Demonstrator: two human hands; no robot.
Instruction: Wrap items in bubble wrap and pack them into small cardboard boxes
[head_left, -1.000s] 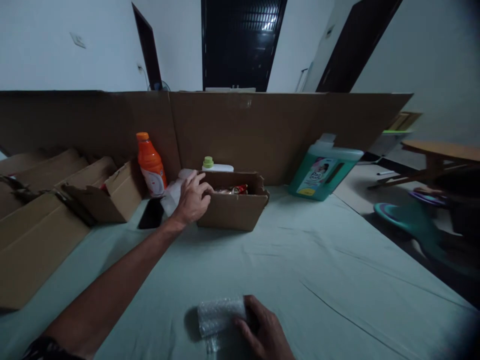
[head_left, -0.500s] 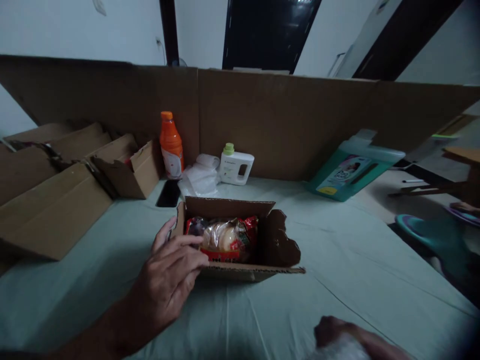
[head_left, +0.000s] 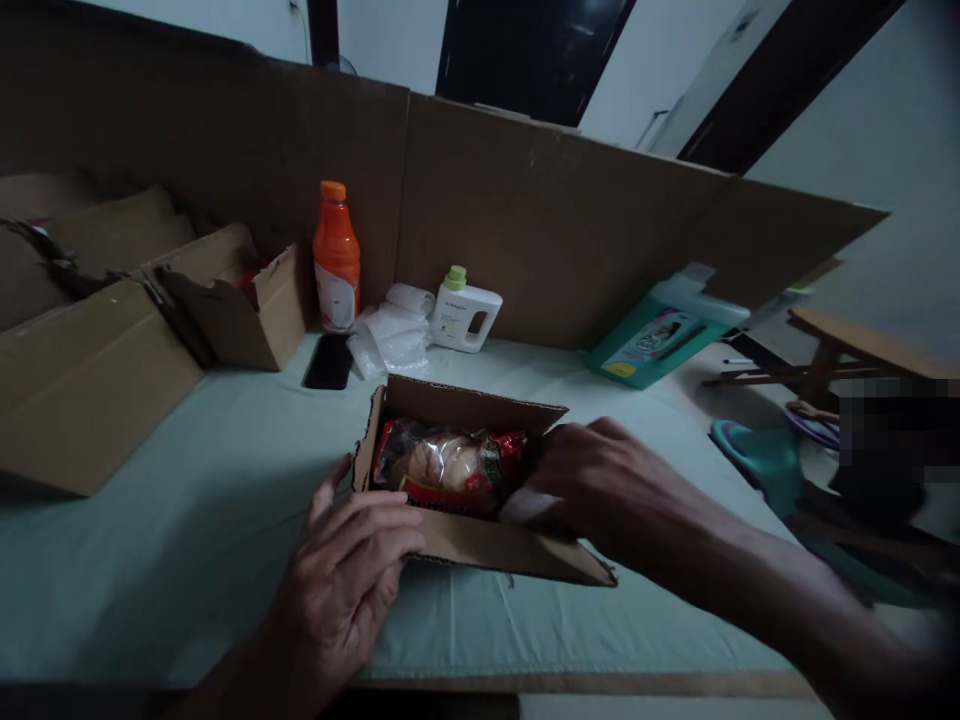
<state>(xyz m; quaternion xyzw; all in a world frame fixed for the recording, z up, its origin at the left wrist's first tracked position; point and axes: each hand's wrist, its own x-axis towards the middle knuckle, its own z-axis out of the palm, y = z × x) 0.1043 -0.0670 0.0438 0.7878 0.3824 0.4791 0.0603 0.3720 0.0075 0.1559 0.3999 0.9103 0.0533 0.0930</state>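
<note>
A small open cardboard box [head_left: 480, 545] stands on the pale green cloth [head_left: 187, 480] close in front of me. Inside lies a red and clear snack packet [head_left: 450, 468]. My left hand [head_left: 345, 580] clasps the box's near left corner, thumb up along the side wall and fingers across the front wall. My right hand [head_left: 600, 480] reaches into the right end of the box, closed over a pale bubble-wrap bundle [head_left: 525, 507] that mostly hides under the fingers.
Along the tall cardboard wall [head_left: 562, 230] stand an orange bottle [head_left: 335, 258], a white bottle with a green cap [head_left: 465, 318], bubble-wrap rolls [head_left: 394, 335] and a black phone [head_left: 328, 361]. Open cartons [head_left: 90, 370] fill the left. A green jug [head_left: 660, 330] leans at right.
My left hand dragged the box from the back wall toward me. My right hand carried the bubble-wrap bundle from the near cloth into the box's right end.
</note>
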